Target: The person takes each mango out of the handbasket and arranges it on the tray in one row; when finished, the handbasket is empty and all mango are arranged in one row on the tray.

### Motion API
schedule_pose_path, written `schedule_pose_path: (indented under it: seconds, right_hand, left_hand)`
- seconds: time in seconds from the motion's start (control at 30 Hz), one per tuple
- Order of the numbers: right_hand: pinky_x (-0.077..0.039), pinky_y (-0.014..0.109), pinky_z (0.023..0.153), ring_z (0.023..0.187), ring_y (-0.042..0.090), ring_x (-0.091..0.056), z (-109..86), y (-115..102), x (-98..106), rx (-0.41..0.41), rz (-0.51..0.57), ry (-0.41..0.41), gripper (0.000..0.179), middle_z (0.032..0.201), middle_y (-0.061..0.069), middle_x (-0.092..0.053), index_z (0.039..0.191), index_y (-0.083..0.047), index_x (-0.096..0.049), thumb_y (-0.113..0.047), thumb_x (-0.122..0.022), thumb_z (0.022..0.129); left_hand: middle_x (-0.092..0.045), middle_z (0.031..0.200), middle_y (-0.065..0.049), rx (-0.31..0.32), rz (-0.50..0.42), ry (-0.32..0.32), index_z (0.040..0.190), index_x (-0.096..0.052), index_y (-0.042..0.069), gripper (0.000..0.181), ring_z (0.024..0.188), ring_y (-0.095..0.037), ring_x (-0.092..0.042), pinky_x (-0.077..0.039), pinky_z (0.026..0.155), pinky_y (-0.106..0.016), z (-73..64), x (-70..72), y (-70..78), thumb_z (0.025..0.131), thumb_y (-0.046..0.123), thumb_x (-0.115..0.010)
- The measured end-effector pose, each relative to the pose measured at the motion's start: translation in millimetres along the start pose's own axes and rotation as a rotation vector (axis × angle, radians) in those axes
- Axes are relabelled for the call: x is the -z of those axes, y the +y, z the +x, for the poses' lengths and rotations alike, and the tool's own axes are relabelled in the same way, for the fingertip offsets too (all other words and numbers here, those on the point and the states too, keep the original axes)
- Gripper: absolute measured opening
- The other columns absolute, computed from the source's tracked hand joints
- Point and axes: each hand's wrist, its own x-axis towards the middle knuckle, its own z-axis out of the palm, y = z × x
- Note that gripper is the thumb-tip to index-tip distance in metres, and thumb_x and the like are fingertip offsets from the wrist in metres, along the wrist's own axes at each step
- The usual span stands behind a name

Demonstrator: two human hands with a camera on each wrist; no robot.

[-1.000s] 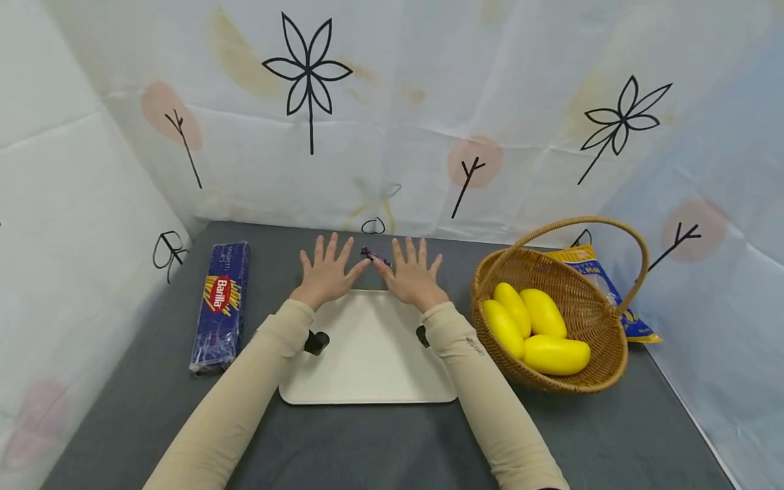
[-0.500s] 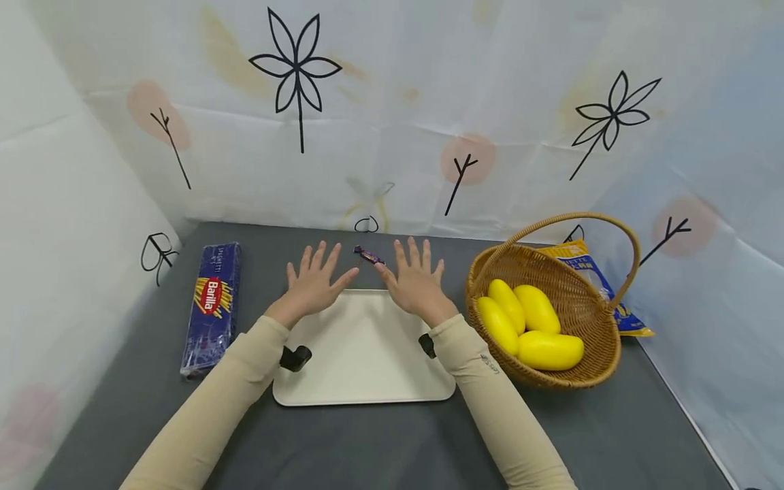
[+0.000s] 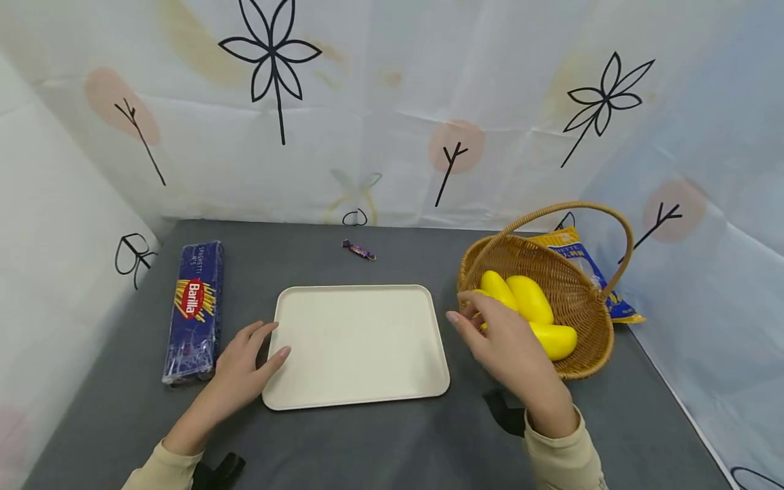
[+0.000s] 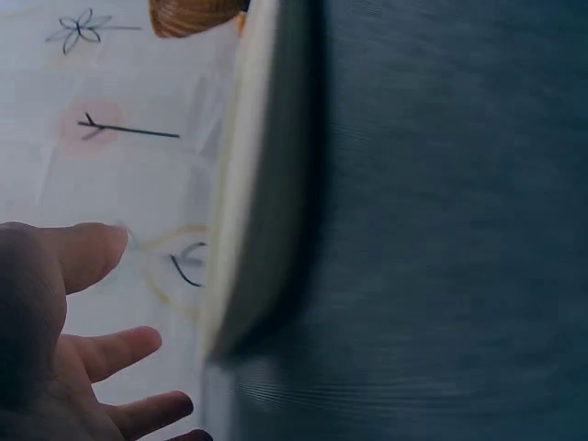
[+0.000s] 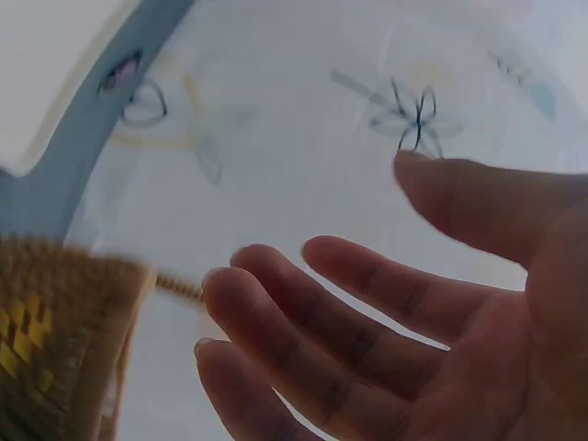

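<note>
My left hand (image 3: 241, 371) is beside the left edge of a cream rectangular tray (image 3: 358, 347), fingers spread and thumb overlapping its rim in the head view. Nothing is held in it; the left wrist view shows the fingers (image 4: 124, 354) apart from the tray's side (image 4: 262, 184). My right hand (image 3: 511, 347) hovers at the near left side of a wicker basket (image 3: 591, 316) with a tall handle, its fingers loosely bent and holding nothing. Several yellow mangoes (image 3: 530, 299) lie inside, partly hidden by that hand. In the right wrist view the basket's wall (image 5: 110, 331) is beyond the fingertips.
A blue Barilla spaghetti pack (image 3: 194, 309) lies left of the tray. Behind the tray is a small purple wrapped candy (image 3: 358, 250). A yellow and blue bag (image 3: 582, 255) sits partly hidden behind the basket. Patterned cloth walls (image 3: 392, 136) border the grey table (image 3: 367, 449).
Both hands have drawn back from over the tray's far side and moved apart, the left to the tray's left edge, the right over to the basket. The head view has shifted slightly.
</note>
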Motion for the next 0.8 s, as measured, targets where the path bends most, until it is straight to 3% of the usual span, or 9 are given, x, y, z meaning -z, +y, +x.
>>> schedule_pose_path:
  seconds: [0.17,0.4,0.63,0.8]
  right_hand:
    - [-0.051,0.051,0.083,0.102,0.035,-0.061,4.7,34.2,14.1,-0.104,-0.051,0.008,0.048,0.119,0.021,-0.06,0.136,-0.003,-0.049,-0.029,-0.057,0.097]
    - [-0.049,0.055,0.088,0.111,0.043,-0.055,4.9,67.4,3.1,-0.217,-0.024,-0.114,0.058,0.129,0.03,-0.05,0.139,0.001,-0.044,-0.03,-0.061,0.094]
    - [-0.045,0.054,0.089,0.108,0.039,-0.053,10.4,75.7,-8.1,-0.236,-0.042,-0.175,0.056,0.127,0.03,-0.052,0.135,0.006,-0.046,-0.022,-0.064,0.09]
    - [-0.044,0.057,0.092,0.112,0.044,-0.052,17.0,77.8,-8.0,-0.242,-0.02,-0.198,0.06,0.129,0.032,-0.051,0.138,0.005,-0.042,-0.019,-0.065,0.089]
  left_hand:
    - [-0.034,0.143,-0.027,0.029,-0.013,0.006,0.138,-0.047,0.007,0.065,0.132,-0.052,-0.027,-0.016,0.096,-0.075,-5.8,-14.2,-14.9,0.088,0.044,-0.064]
    - [-0.028,0.149,-0.023,0.006,0.021,-0.017,0.144,-0.039,0.011,0.079,0.139,-0.047,-0.016,-0.008,0.102,-0.072,-11.2,-25.4,-20.6,0.083,0.053,-0.067]
    - [-0.029,0.15,-0.022,0.022,0.059,-0.021,0.15,-0.026,0.007,0.092,0.139,-0.045,-0.018,-0.011,0.103,-0.07,-11.9,-23.9,-21.2,0.083,0.055,-0.066]
    - [-0.028,0.15,-0.022,-0.006,0.113,-0.037,0.151,-0.023,0.006,0.096,0.139,-0.045,-0.017,-0.01,0.104,-0.069,-11.5,-23.8,-23.1,0.083,0.058,-0.065]
